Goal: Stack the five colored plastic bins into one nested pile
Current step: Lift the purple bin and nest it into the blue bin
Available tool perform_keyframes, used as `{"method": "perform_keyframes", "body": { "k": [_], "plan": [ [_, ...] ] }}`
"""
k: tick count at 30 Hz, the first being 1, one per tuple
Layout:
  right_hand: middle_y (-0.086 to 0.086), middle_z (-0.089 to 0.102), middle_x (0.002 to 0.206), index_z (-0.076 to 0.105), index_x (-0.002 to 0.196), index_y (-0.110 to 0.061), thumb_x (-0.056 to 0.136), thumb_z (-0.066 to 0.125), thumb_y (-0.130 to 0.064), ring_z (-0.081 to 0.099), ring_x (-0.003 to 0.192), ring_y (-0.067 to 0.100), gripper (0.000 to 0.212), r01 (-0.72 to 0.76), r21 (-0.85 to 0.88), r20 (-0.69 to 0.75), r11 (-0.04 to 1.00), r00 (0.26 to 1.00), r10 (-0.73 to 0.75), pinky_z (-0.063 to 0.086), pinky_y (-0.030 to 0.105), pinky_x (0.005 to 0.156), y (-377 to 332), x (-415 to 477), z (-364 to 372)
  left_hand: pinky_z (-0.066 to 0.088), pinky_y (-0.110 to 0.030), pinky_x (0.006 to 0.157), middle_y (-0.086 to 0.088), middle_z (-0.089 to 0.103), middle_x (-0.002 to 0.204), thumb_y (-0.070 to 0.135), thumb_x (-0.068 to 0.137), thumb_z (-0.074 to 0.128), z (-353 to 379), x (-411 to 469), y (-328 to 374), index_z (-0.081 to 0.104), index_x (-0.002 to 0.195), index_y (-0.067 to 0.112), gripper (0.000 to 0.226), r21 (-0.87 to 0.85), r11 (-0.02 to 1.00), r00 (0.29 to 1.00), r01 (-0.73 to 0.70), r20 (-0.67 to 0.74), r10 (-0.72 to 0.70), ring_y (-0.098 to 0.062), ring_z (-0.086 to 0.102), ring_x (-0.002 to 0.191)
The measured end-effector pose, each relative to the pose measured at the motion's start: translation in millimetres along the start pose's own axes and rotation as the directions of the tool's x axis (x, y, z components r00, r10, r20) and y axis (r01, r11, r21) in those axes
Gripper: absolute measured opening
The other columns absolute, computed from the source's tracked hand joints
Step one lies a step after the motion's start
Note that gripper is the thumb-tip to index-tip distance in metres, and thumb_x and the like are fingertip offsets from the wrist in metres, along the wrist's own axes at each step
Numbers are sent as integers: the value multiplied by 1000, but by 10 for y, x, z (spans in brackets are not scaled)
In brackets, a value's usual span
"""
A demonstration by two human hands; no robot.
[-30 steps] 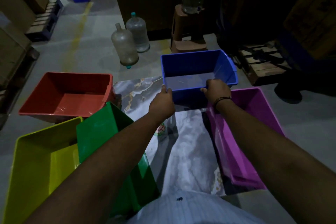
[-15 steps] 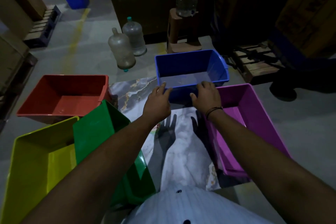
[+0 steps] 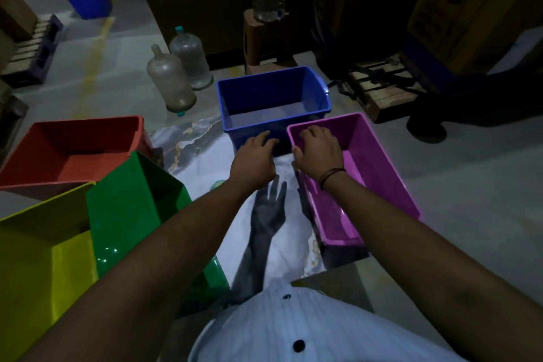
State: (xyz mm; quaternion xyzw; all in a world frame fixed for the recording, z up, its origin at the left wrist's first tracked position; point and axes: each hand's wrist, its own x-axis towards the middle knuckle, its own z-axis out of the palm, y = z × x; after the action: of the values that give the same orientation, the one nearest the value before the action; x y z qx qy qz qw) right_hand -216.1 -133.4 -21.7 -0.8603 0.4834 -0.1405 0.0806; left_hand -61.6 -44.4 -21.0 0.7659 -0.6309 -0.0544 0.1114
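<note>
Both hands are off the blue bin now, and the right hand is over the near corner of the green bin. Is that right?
Not quite. In the head view the right hand is over the near corner of the purple bin, not the green bin. Both hands, including the left hand, are indeed off the blue bin.

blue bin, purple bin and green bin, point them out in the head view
blue bin (image 3: 273,88): head view, inner far wall.
purple bin (image 3: 379,156): head view, inner right wall.
green bin (image 3: 129,203): head view, outer side wall facing the camera.

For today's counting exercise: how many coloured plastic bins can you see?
5: red bin far left, yellow bin near left, green bin beside it, blue bin centre back, purple bin right.
</note>
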Motion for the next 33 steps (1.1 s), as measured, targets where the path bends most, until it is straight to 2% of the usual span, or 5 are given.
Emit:
{"method": "perform_keyframes", "body": {
  "k": [9, 18, 25, 28, 33],
  "plan": [
    [11, 64, 113, 65, 111, -11, 88, 62, -35, 58, 105, 32, 33, -57, -5, -26, 998, 998, 57, 47, 42, 88, 593, -567, -146, 55, -42, 87, -7, 64, 126, 34, 95, 50, 149, -66, 700, 60, 132, 20, 41, -132, 991, 996, 9, -82, -20, -30, 63, 108],
    [18, 46, 140, 55, 125, -9, 83, 63, -32, 47, 121, 39, 48, -312, -136, 37, 940, 947, 319, 42, 48, 98, 1236, -898, -281, 62, -45, 74, -9, 68, 100, 26, 76, 63, 464, 56, 866, 53, 113, 15, 40, -361, 872, 941, 330, 51, -335, -31, 70, 87],
    [20, 56, 114, 54, 125, -4, 82, 62, -6, 57, 101, 40, 44, -347, -62, 55, 936, 935, 350, 50, 45, 82, 1475, -969, -281, 63, -46, 62, -9, 68, 92, 26, 66, 59, 470, 40, 875, 37, 117, 19, 56, -394, 845, 933, 361, 151, -328, -33, 72, 71],
    [18, 59, 112, 55, 126, -5, 84, 60, -5, 59, 99, 39, 42, -330, -49, 28, 943, 943, 331, 50, 43, 78, 1527, -922, -276, 61, -40, 63, -6, 67, 84, 29, 69, 56, 332, -50, 933, 47, 114, 14, 48, -279, 909, 950, 311, 115, -290, -29, 69, 69],
    [13, 62, 105, 52, 117, -13, 79, 63, -3, 60, 91, 35, 41, -269, 67, 35, 961, 963, 267, 54, 42, 72, 1510, -817, -288, 56, -29, 58, 1, 62, 64, 27, 84, 55, 195, -125, 933, 66, 75, 14, 19, -8, 983, 982, 185, 31, -185, -22, 67, 60]
  ]
}}
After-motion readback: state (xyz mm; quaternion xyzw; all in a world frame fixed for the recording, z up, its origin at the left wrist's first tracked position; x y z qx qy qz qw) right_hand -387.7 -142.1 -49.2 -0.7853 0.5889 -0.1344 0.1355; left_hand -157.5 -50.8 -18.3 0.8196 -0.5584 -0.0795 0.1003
